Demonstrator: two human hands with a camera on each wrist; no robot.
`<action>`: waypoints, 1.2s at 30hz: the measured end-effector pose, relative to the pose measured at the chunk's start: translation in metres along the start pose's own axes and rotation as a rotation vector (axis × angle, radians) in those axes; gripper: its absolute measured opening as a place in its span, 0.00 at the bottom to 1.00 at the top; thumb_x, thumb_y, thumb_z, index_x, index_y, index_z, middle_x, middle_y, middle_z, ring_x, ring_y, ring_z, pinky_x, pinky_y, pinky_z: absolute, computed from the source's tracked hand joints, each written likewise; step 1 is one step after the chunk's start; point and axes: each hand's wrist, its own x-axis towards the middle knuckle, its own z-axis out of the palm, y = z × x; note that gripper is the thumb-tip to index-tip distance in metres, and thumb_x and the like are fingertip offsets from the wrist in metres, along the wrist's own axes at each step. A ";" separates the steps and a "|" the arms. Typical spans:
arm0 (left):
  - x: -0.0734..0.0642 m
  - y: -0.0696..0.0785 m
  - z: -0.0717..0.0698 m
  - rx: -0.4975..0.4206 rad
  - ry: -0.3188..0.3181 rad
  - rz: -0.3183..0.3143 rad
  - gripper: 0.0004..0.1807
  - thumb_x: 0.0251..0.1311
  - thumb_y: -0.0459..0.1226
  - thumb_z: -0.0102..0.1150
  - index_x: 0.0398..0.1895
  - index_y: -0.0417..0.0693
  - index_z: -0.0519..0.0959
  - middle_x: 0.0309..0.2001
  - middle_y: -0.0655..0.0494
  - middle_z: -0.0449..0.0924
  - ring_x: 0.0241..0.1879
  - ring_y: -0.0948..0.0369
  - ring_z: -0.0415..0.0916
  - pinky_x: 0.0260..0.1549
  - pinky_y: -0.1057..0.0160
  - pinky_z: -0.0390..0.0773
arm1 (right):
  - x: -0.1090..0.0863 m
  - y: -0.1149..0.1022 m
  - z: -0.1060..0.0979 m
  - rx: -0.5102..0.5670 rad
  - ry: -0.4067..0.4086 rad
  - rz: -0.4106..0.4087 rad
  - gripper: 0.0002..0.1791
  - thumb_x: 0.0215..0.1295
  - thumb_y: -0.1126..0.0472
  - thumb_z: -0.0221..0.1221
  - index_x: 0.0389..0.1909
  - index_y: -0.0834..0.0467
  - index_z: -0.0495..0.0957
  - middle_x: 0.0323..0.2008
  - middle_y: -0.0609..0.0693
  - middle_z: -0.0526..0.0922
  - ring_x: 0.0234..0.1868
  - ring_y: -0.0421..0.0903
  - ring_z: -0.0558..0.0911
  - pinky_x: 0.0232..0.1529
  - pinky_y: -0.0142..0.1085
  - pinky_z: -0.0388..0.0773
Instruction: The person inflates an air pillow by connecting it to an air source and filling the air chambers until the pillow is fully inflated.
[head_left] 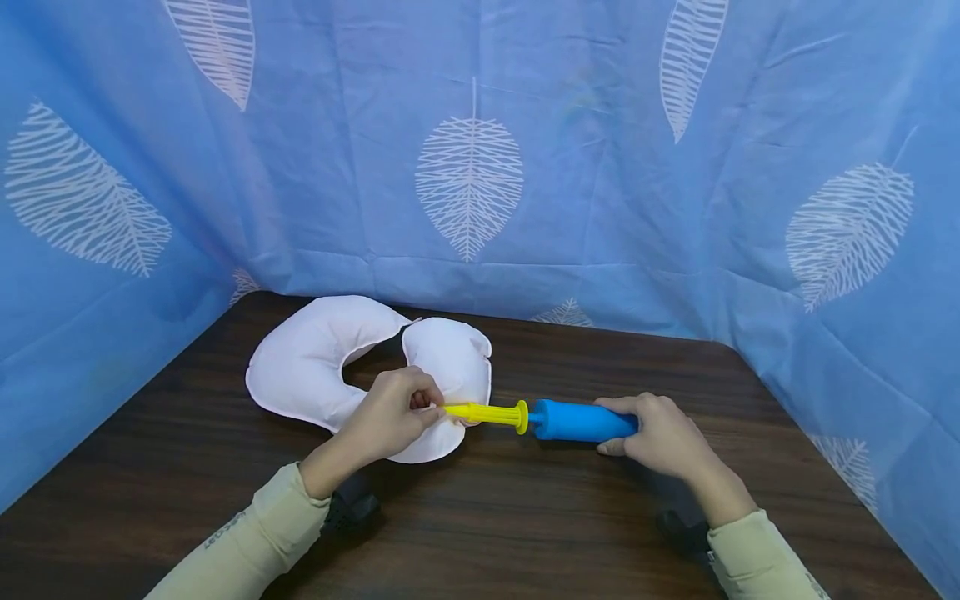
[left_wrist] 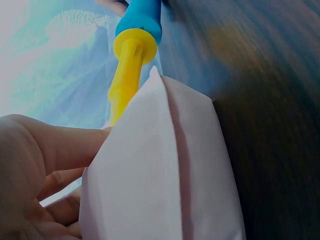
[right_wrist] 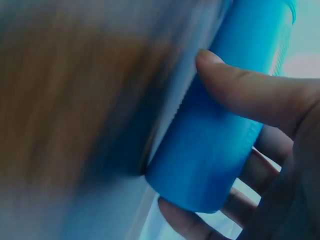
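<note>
A white U-shaped inflatable neck pillow (head_left: 296, 367), puffed up, lies on the dark wooden table. Over its right-hand lobe, my left hand (head_left: 397, 410) pinches around the spot where the yellow nozzle end of a hand pump (head_left: 581, 420) meets the pillow; the valve itself is hidden behind the fingers. My right hand (head_left: 667, 437) grips the far end of the pump's blue barrel, thumb along one side and fingers around the other, as the right wrist view shows. Between barrel and yellow part (left_wrist: 127, 70), a short length of blue rod shows.
Blue curtains (head_left: 360, 167) printed with white leaves stand around the back and both sides of the table (head_left: 517, 525). Dark wrist devices (head_left: 352, 508) sit under both forearms, close to the tabletop.
</note>
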 end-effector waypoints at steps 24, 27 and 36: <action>0.001 0.004 -0.005 -0.013 0.015 -0.003 0.05 0.58 0.25 0.75 0.32 0.42 0.89 0.30 0.54 0.80 0.32 0.60 0.72 0.35 0.67 0.77 | 0.006 -0.016 0.005 -0.001 0.000 -0.048 0.35 0.59 0.52 0.79 0.68 0.56 0.83 0.62 0.66 0.86 0.55 0.60 0.86 0.49 0.55 0.83; 0.001 0.004 -0.004 -0.022 -0.010 -0.003 0.04 0.59 0.26 0.74 0.32 0.42 0.90 0.30 0.54 0.80 0.32 0.60 0.72 0.34 0.67 0.76 | 0.001 0.001 -0.003 -0.017 -0.004 -0.004 0.36 0.57 0.52 0.80 0.68 0.56 0.83 0.62 0.69 0.85 0.56 0.64 0.85 0.47 0.56 0.83; 0.000 0.005 -0.005 -0.017 -0.002 0.001 0.04 0.59 0.25 0.74 0.33 0.42 0.90 0.30 0.55 0.80 0.31 0.61 0.72 0.34 0.68 0.76 | -0.011 0.044 -0.026 -0.030 -0.025 0.138 0.40 0.53 0.55 0.81 0.69 0.58 0.82 0.65 0.77 0.78 0.56 0.69 0.82 0.45 0.56 0.80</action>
